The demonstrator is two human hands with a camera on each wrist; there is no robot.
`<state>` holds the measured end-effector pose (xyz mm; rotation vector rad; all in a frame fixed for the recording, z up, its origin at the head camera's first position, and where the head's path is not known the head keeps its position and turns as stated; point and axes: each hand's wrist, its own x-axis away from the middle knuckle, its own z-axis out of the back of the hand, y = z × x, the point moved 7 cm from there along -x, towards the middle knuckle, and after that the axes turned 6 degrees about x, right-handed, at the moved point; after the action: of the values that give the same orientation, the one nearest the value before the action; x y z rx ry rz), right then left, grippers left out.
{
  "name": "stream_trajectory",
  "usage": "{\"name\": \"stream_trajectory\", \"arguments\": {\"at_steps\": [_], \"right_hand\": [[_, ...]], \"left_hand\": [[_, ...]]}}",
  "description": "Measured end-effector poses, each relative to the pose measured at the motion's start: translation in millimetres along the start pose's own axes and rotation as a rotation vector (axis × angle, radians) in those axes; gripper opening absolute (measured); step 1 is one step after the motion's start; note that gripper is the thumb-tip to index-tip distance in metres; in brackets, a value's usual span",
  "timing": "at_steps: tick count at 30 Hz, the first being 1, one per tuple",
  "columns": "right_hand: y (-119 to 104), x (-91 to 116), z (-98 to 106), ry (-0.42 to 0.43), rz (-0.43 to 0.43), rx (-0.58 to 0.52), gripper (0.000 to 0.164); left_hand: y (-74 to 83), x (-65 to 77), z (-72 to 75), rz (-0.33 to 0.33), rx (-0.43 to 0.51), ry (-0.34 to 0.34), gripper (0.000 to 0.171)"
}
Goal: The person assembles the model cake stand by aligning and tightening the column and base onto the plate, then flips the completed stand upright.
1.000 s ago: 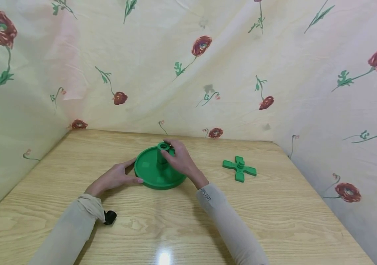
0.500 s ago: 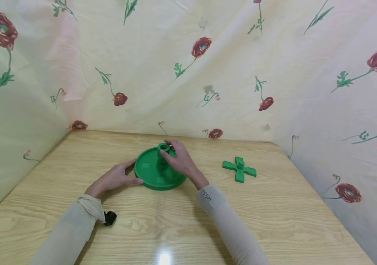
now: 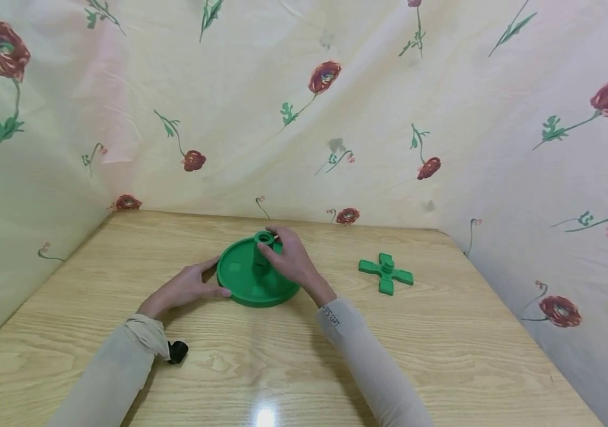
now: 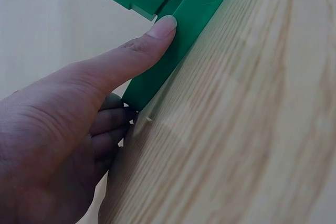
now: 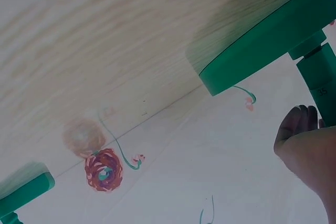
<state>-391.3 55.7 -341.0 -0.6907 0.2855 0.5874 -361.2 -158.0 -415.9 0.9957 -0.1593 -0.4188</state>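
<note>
the disc (image 3: pixel 235 283) lies flat on the table (image 3: pixel 442 350), the post (image 3: pixel 261 257) standing at its middle. the left hand (image 3: pixel 188 284) is clamped on the disc's edge, the right hand (image 3: pixel 293 258) on the post near its top. a narrow gap shows above the stub (image 4: pixel 169 7), so it seems best to brace the disc, hold the post square, and turn or press evenly. the cross (image 3: pixel 387 267) lies well apart.

Green column (image 3: pixel 258 257) partly hidden by the right hand (image 3: pixel 292 258), green cross (image 5: pixel 29 192) cut off at the right wrist view's left edge, sleeve lettering (image 3: pixel 331 316) too small to read.
</note>
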Motion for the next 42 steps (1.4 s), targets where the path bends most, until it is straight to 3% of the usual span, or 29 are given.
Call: {"name": "stream_trajectory", "arguments": {"at_steps": [6,16,23,31,42], "right_hand": [[-1.3,0.5,-0.2,-0.004,0.036,-0.021,0.045],[2.8,0.1,-2.1,0.012,-0.024,0.022,0.047],[-0.8,0.2,-3.2,0.001,0.026,0.013,0.043],[2.0,0.6,-1.9,0.018,-0.030,0.034,0.048],[0.0,1.0,-0.8,-0.004,0.004,-0.002,0.046]], "left_hand": [[-1.0,0.5,-0.2,0.006,0.001,0.001,0.105],[-1.1,1.6,0.8,0.014,0.003,0.003,0.106],[-2.0,1.4,0.3,0.012,0.012,0.001,0.106],[-0.4,1.0,0.3,0.012,0.019,-0.001,0.105],[-0.5,-0.8,-0.6,0.020,0.027,0.000,0.106]]}}
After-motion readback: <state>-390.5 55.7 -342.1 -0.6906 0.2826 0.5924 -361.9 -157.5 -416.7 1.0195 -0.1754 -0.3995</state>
